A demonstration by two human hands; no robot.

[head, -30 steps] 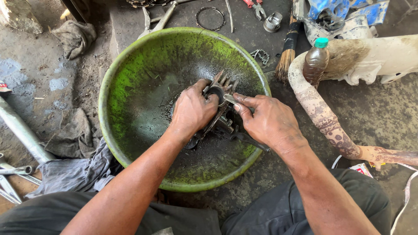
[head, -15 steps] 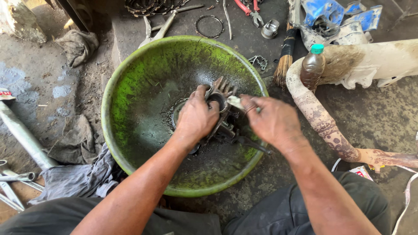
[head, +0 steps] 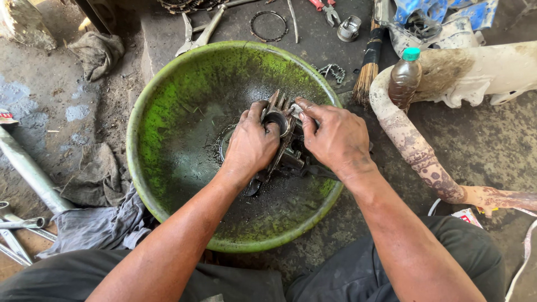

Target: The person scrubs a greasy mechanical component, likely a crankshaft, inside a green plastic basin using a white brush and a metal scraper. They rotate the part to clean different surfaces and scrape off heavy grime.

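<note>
A wide green basin, black with oily grime at its bottom, sits on the ground in front of me. Inside it stands a dark finned metal engine part with a round bore. My left hand grips that part from the left, thumb at the bore's rim. My right hand pinches a small pale metal scraper-like piece against the part's top right edge. More dark metal pieces lie under my right hand, partly hidden.
A brown liquid bottle with a green cap and a straw brush stand right of the basin, beside a stained curved exhaust pipe. Pliers, a ring and a small piston lie behind. Rags and wrenches lie left.
My right hand has moved up and left, bringing the pale piece onto the finned part's top edge. My left hand keeps its grip. The view shifted slightly.
</note>
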